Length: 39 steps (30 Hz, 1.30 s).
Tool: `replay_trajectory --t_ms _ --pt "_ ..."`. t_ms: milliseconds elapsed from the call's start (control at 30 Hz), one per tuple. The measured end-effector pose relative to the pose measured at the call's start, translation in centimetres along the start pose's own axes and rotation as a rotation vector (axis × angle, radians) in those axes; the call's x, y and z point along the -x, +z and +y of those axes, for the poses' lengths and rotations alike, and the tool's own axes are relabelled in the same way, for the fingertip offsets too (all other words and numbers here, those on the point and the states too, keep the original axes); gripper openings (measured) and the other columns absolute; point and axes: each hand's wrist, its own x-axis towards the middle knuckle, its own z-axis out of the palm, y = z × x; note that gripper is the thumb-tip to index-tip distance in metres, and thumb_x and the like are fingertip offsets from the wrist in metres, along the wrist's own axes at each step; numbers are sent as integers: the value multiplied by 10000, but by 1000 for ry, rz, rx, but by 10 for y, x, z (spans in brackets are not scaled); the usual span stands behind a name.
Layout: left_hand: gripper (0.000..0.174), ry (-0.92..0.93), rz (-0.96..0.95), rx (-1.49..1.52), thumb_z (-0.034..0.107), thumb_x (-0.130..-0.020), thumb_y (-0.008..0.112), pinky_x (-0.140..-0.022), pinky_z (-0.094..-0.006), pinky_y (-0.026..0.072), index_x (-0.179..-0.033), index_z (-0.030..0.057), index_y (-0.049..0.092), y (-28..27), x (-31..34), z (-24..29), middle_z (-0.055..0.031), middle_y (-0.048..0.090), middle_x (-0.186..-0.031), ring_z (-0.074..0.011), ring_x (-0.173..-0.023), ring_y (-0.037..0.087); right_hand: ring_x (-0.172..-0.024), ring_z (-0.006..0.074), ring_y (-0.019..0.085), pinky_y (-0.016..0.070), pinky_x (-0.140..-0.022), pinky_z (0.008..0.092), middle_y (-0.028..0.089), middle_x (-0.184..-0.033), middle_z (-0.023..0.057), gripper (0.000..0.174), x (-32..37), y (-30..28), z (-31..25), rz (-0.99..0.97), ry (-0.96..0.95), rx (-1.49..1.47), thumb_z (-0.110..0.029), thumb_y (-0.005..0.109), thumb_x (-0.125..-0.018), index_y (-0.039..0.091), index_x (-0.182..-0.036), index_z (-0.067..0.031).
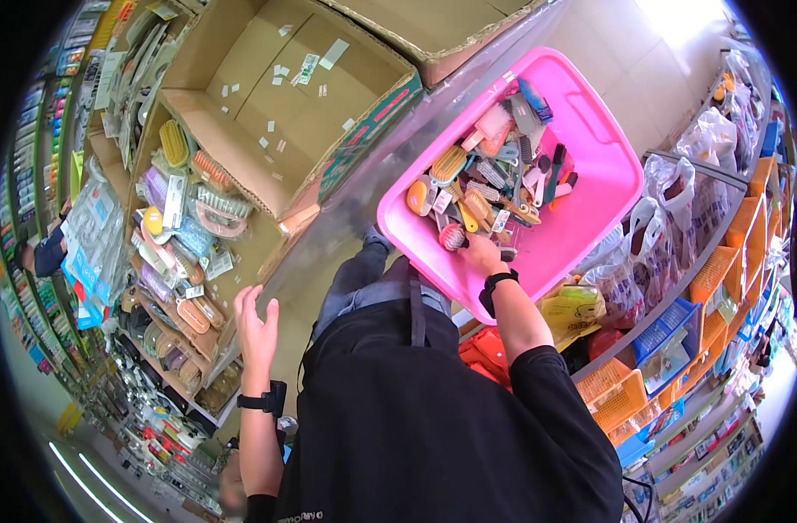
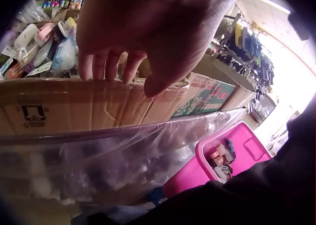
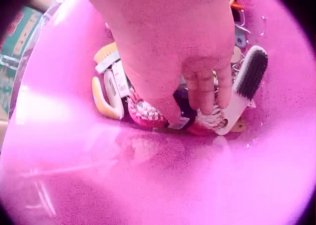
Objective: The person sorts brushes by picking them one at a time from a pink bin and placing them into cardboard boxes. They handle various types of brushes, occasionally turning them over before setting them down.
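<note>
My right hand [image 1: 483,256] reaches into a pink plastic bin [image 1: 601,179] heaped with brushes. Its thumb and fingers pinch the dark handle of a round scrub brush [image 1: 452,236]; red-and-white bristles [image 3: 146,111] show beside the thumb in the right wrist view. Close by lies a white brush with dark bristles [image 3: 252,74], and a yellow-backed brush [image 3: 102,102] sits on the other side. My left hand [image 1: 257,329], fingers loosely extended, hangs beside a cardboard box of brushes [image 1: 198,213]; in the left wrist view its fingertips overlap the box's upper edge [image 2: 113,86].
A larger cardboard box [image 1: 268,105] with scattered paper labels stands beyond the brush box. Clear plastic sheeting [image 2: 123,161] covers the side below. Bagged goods [image 1: 651,235] and orange baskets [image 1: 615,397] line the right, and stocked shelves [image 1: 32,200] the left.
</note>
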Motion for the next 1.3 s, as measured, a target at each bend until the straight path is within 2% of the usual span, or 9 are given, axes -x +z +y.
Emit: replay_trajectory --t_ms 133,333,367,600,800,933,967,1100,1300 --pt "370 -26 7 9 180 -910 650 -1053 -429 386 -1233 16 572 3 4 2 -203 495 -1317 -369 -1229 493 -1080 358 638 508 -917 473 671 -1152 188 546 -5 -20 1 -74 -92 76 -330 709 -779 573 -1251 -92" --pt "373 -63 -3 0 173 -898 662 -1050 -431 394 -1226 18 578 4 7 8 -215 493 -1341 -384 -1238 495 -1043 402 653 521 -898 479 675 -1096 254 522 -5 -2 -5 -80 2 149 -310 663 -825 489 -1234 -37" --pt "373 -86 -14 23 171 -896 664 -1049 -431 397 -1226 19 578 3 6 10 -216 493 -1342 -385 -1239 495 -998 436 657 526 -869 496 681 -1021 279 638 -9 6 -4 -48 -29 157 -326 670 -812 421 -1302 -3" --pt "374 -120 -32 30 168 -886 674 -1041 -429 405 -1217 20 582 2 3 14 -222 502 -1324 -386 -1235 498 -924 427 679 540 -822 502 692 -984 264 488 -19 32 -13 168 61 103 -305 606 -829 492 -1173 23" --pt "355 -12 27 -9 162 -888 671 -1012 -419 424 -1201 16 587 4 -3 1 -196 541 -1234 -358 -1177 529 -937 453 662 529 -839 497 687 -948 285 545 3 -20 -13 88 -12 -72 -385 681 -759 601 -1080 47" --pt "354 -21 -55 10 173 -899 667 -980 -404 443 -1200 7 584 -9 -13 -3 -181 565 -1192 -336 -1137 554 -651 244 693 557 -611 374 692 -809 165 482 44 -67 -28 85 61 -553 -327 728 -769 598 -1072 25" --pt "357 -49 -91 29 179 -903 666 -971 -399 448 -1204 6 581 -12 -16 -7 -178 569 -1190 -326 -1130 561 -541 121 617 511 -516 288 653 -746 80 432 38 -59 -15 126 78 -626 -273 730 -800 583 -1092 10" --pt "419 -140 6 219 207 -921 662 -956 -381 461 -1269 4 549 -17 -24 -3 -160 563 -1250 -284 -1145 568 -617 108 643 532 -532 294 677 -762 78 418 83 -98 -43 307 -9 -826 -264 712 -832 583 -1143 -15" --pt "590 160 -158 495 285 -907 695 -996 -380 447 -1381 10 476 -30 -28 57 -153 521 -1352 -273 -1235 531 -724 117 656 541 -637 287 682 -873 55 405 167 -129 -167 282 -318 -804 -218 701 -855 559 -1183 -26"
